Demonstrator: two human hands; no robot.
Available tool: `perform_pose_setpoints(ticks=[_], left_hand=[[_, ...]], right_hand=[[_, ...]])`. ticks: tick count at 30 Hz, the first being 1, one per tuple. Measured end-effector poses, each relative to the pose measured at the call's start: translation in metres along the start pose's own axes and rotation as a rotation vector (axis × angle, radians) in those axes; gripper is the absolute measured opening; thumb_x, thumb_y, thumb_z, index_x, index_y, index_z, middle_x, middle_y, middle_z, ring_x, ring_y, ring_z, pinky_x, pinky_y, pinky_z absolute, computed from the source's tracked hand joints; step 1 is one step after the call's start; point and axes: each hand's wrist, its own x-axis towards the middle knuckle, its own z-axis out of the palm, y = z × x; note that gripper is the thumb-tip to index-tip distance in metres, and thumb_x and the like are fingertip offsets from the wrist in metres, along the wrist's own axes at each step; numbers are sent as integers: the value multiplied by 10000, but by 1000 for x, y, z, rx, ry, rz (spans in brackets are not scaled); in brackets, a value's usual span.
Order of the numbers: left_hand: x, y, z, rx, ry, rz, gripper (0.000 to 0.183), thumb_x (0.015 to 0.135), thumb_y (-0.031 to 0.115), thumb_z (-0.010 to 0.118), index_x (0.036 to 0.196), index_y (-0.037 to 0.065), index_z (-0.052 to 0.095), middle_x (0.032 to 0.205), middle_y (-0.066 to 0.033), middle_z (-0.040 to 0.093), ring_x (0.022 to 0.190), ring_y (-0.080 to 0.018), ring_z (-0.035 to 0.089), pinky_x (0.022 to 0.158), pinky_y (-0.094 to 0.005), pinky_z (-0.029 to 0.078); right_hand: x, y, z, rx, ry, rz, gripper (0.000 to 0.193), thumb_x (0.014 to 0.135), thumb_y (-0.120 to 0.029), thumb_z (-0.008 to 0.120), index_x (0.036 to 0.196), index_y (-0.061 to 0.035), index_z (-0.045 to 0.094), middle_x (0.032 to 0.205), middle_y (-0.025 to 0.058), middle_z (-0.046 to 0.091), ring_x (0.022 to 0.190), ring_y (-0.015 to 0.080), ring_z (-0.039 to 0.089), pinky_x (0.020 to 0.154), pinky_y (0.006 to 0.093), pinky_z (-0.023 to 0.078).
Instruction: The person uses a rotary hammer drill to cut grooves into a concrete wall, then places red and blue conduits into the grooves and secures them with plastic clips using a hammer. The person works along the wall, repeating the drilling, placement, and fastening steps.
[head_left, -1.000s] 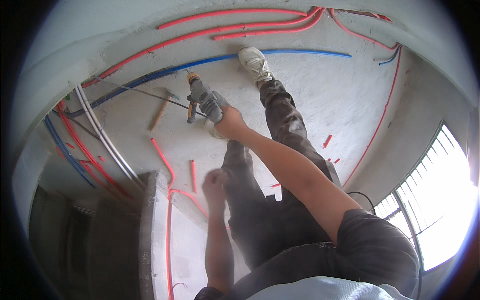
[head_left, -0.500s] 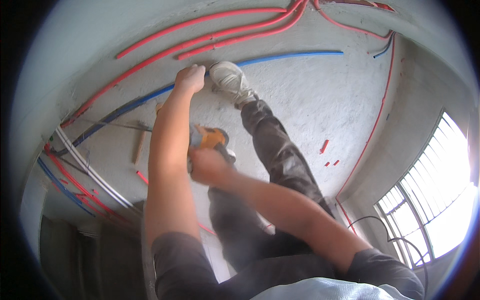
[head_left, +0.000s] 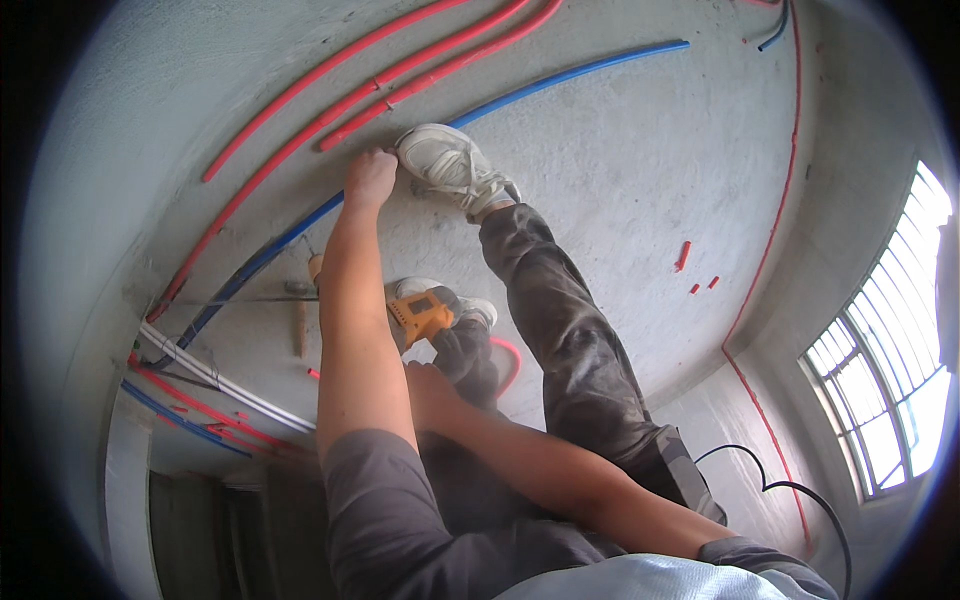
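Note:
My left hand (head_left: 371, 178) is closed on a long blue pipe (head_left: 560, 87) that runs along the floor, just beside the toe of my white shoe (head_left: 448, 160). The shoe rests across the pipe. My right hand (head_left: 430, 395) is low in front of my body, behind my left forearm, with curled fingers; what it holds, if anything, is hidden. Just beyond it lies an orange and black power tool (head_left: 420, 316), partly covered by my left forearm. My other shoe (head_left: 480, 310) shows beside the tool.
Red pipes (head_left: 330, 118) curve along the far floor. White pipes (head_left: 235, 385) lie at the left, near a hammer-like tool with a wooden handle (head_left: 300, 328). Short red offcuts (head_left: 683, 256) lie to the right. A black cable (head_left: 815, 490) hangs near the barred window (head_left: 885, 350).
The view has shifted, so floor things sit lower. My right hand, blurred over the power tool before, is now closer to my body. My left hand stays by the shoe toe.

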Motion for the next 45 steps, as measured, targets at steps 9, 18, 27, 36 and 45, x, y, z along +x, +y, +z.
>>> perform_pose_setpoints(ticks=[9,18,27,36,45], left_hand=[[0,16,2,-19,47,-89,207,1016,83,559,1064,19,751,1050,-212,772,948,-360,792,813,-461,660],[1,15,6,-67,113,-104,243,999,96,561,1028,37,795,1036,-211,790,947,-391,794,816,-482,659],[-63,1,-111,-412,-108,-231,354,974,315,706,1125,2,773,1184,-235,768,1159,-381,740,922,-491,604],[-356,-56,-112,-887,642,-902,375,1024,346,713,976,-26,722,965,-221,767,881,-340,757,790,-457,553],[-340,53,-102,-537,509,-759,304,942,339,746,1065,60,741,1108,-168,721,976,-407,662,879,-514,524]], right_hand=[[1,-2,-11,146,7,-53,360,893,-386,700,998,-43,729,959,194,749,903,400,742,789,510,593],[6,20,20,270,59,-141,294,888,-337,703,949,-52,738,915,201,744,885,401,738,781,509,589],[14,-14,0,-109,-32,-81,320,784,-30,705,1096,-10,638,1016,235,738,999,427,747,812,539,601],[-22,-73,-40,-27,294,-106,400,801,-115,744,1153,32,626,923,263,735,855,468,726,812,522,585],[-93,-126,-80,464,256,121,371,828,-107,727,1159,36,642,875,80,708,740,144,648,690,358,548]])
